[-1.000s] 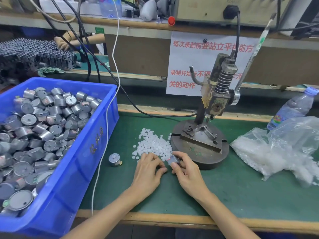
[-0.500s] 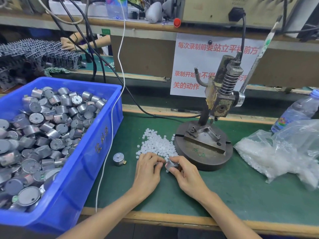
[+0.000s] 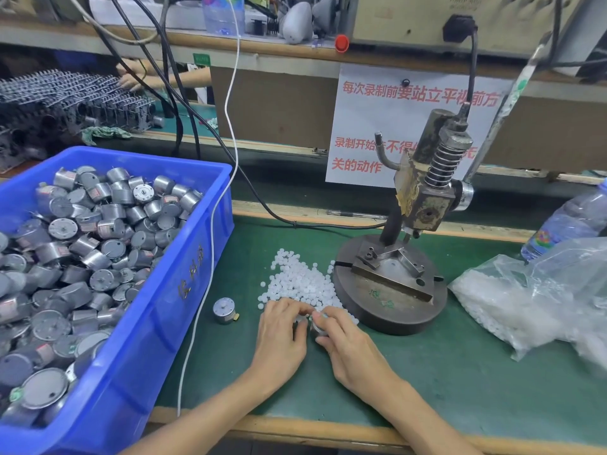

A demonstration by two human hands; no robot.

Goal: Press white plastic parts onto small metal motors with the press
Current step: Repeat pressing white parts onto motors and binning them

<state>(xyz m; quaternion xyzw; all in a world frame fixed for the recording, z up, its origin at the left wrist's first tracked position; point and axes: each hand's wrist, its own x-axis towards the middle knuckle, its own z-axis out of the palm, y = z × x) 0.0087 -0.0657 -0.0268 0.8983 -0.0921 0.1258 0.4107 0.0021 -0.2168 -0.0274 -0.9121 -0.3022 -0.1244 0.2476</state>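
Observation:
A pile of small white plastic parts [image 3: 299, 280] lies on the green mat left of the hand press [image 3: 394, 277]. My right hand [image 3: 348, 346] grips a small metal motor [image 3: 316, 328] at the near edge of the pile. My left hand [image 3: 279, 336] meets it there, fingertips pinching at the motor's top; whether a white part is between them is hidden. A second motor [image 3: 224, 309] with a white part on its shaft stands alone on the mat to the left. The press ram is up and its fixture plate holds nothing.
A blue bin [image 3: 184, 290] heaped with metal motors fills the left. A clear bag [image 3: 525, 300] of white parts and a water bottle [image 3: 565, 221] lie at the right. A white cable [image 3: 210, 257] hangs over the bin's edge. Another person's hand [image 3: 131, 78] works at the far left.
Both hands stayed at the pile's near edge. My left fingers have closed in onto the motor that my right hand holds.

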